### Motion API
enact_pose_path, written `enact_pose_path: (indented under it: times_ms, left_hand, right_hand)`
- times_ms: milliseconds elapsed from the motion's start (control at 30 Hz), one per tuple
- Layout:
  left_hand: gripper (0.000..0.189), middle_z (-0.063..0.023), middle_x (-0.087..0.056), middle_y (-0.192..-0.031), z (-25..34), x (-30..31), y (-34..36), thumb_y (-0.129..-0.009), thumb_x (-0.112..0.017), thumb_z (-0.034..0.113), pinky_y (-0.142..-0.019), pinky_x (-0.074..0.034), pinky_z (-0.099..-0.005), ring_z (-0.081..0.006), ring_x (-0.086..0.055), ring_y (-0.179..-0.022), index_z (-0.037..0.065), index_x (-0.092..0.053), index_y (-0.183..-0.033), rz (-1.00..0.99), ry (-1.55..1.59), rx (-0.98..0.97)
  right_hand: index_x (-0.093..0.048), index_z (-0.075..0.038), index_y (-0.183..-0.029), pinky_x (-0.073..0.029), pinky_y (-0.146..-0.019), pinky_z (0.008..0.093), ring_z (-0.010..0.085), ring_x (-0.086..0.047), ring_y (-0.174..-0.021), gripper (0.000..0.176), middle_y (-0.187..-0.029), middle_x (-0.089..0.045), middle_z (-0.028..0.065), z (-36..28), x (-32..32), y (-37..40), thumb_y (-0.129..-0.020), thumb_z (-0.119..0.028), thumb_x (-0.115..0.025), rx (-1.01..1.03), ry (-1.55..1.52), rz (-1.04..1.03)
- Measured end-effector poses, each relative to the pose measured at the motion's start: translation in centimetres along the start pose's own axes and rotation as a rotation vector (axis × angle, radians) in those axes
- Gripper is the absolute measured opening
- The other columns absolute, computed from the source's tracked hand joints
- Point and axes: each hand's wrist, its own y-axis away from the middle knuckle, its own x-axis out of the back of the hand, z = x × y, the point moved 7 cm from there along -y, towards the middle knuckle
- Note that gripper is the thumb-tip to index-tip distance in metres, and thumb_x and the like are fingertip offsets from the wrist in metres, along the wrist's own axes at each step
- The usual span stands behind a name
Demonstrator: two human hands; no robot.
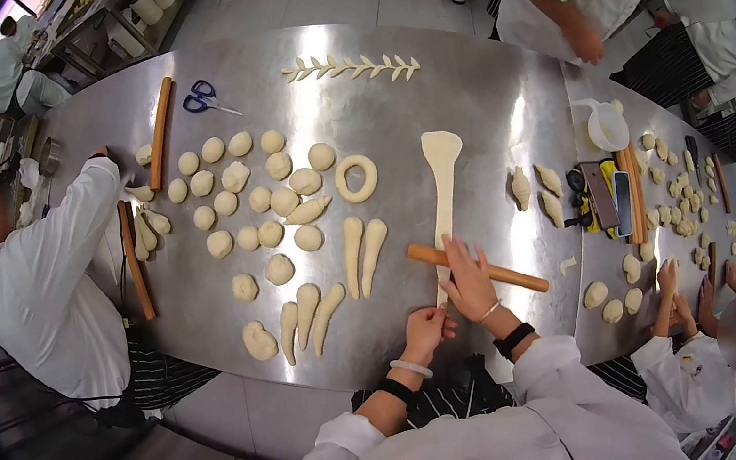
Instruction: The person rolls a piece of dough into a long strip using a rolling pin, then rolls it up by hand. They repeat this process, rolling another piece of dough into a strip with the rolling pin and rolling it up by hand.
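The right hand (469, 283) rests, fingers extended, on a tan wooden rolling pin (516, 277) crossing a long pale dough strip (443, 183); the left hand (429, 330) pinches the strip's six-o'clock end.

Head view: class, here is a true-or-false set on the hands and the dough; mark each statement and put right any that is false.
1. The right hand lies over a rolling pin. True.
2. The left hand is at the narrow end of the dough strip. True.
3. The strip's wide end points toward the person. False: it points away.
4. The dough ring lies to the left of the strip. True.
5. The scissors have red handles. False: they are blue.
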Motion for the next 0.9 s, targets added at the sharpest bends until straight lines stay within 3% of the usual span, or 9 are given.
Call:
enact_pose_path:
  times_ms: [67, 100, 267, 433, 667, 733, 800, 900]
  left_hand:
    - [0.030, -0.0063, -0.065, -0.072, -0.7, -0.1, 0.2, -0.096, -0.049, 0.024, -0.047, -0.042, -0.0236, -0.0127, -0.059, -0.054, -0.001, -0.063, -0.087, -0.023, -0.005, 0.034]
    - [0.029, -0.0064, -0.065, -0.073, -0.9, -0.3, 0.2, -0.096, -0.049, 0.023, -0.049, -0.043, -0.0232, -0.0126, -0.059, -0.056, -0.001, -0.063, -0.089, -0.052, 0.018, -0.006]
    - [0.024, -0.0057, -0.065, -0.077, -1.4, -0.4, 0.4, -0.095, -0.048, 0.020, -0.054, -0.043, -0.0220, -0.0125, -0.060, -0.060, 0.000, -0.063, -0.095, -0.090, 0.048, -0.026]
    - [0.022, -0.0071, -0.067, -0.084, -1.0, -0.2, 0.6, -0.094, -0.048, 0.015, -0.055, -0.045, -0.0230, -0.0124, -0.063, -0.067, 0.000, -0.063, -0.097, -0.178, -0.052, 0.063]
    - [0.021, -0.0065, -0.067, -0.087, -2.0, 0.3, 0.1, -0.094, -0.049, 0.015, -0.060, -0.050, -0.0232, -0.0136, -0.065, -0.071, 0.000, -0.064, -0.096, -0.193, 0.117, -0.040]
    - [0.021, -0.0061, -0.067, -0.089, -1.6, 0.4, 0.1, -0.094, -0.049, 0.015, -0.063, -0.051, -0.0235, -0.0146, -0.066, -0.074, 0.000, -0.063, -0.096, -0.200, 0.055, -0.023]
    - [0.022, -0.0074, -0.067, -0.090, -1.5, 0.2, 0.1, -0.094, -0.050, 0.017, -0.062, -0.051, -0.0237, -0.0156, -0.067, -0.076, -0.001, -0.063, -0.096, -0.190, 0.057, 0.012]
    - [0.024, -0.0091, -0.068, -0.089, -1.5, 0.1, 0.2, -0.094, -0.051, 0.020, -0.059, -0.051, -0.0236, -0.0176, -0.068, -0.076, -0.001, -0.062, -0.097, -0.190, 0.049, -0.007]
  right_hand:
    - [-0.035, -0.004, -0.140, -0.013, -0.110, 0.0521, 0.0292, -0.022, -0.139, 0.065, -0.149, -0.029, 0.0115, 1.3, 0.9, -1.7, -0.086, -0.036, -0.055, -0.068, 0.237, 0.146]
    - [-0.028, -0.003, -0.142, -0.008, -0.110, 0.0536, 0.0321, -0.022, -0.139, 0.070, -0.149, -0.027, 0.0140, 1.0, 0.5, -1.1, -0.085, -0.033, -0.056, -0.087, 0.198, 0.125]
    - [-0.030, -0.003, -0.142, -0.006, -0.111, 0.0539, 0.0314, -0.020, -0.139, 0.070, -0.149, -0.028, 0.0113, -1.6, -2.0, 5.6, -0.084, -0.033, -0.056, -0.119, 0.068, -0.002]
    - [-0.034, -0.006, -0.141, -0.011, -0.110, 0.0535, 0.0285, -0.024, -0.138, 0.070, -0.149, -0.030, 0.0080, 0.1, -0.4, 1.9, -0.082, -0.037, -0.058, -0.147, 0.213, 0.141]
    - [-0.035, -0.002, -0.138, -0.012, -0.110, 0.0505, 0.0326, -0.025, -0.137, 0.063, -0.146, -0.032, 0.0131, -3.4, -3.2, 9.8, -0.084, -0.026, -0.056, -0.026, -0.063, 0.035]
    - [-0.041, -0.004, -0.136, -0.017, -0.109, 0.0491, 0.0301, -0.030, -0.134, 0.058, -0.143, -0.037, 0.0103, -3.2, -2.3, 9.2, -0.084, -0.026, -0.058, -0.008, -0.010, 0.066]
    - [-0.045, -0.003, -0.131, -0.021, -0.106, 0.0507, 0.0312, -0.035, -0.129, 0.049, -0.138, -0.041, 0.0138, -2.2, 0.3, 6.7, -0.087, -0.022, -0.055, -0.084, -0.108, 0.202]
    - [-0.040, -0.001, -0.133, -0.023, -0.104, 0.0504, 0.0319, -0.038, -0.126, 0.048, -0.135, -0.043, 0.0175, -0.1, 1.5, 1.4, -0.090, -0.018, -0.052, -0.127, -0.072, 0.440]
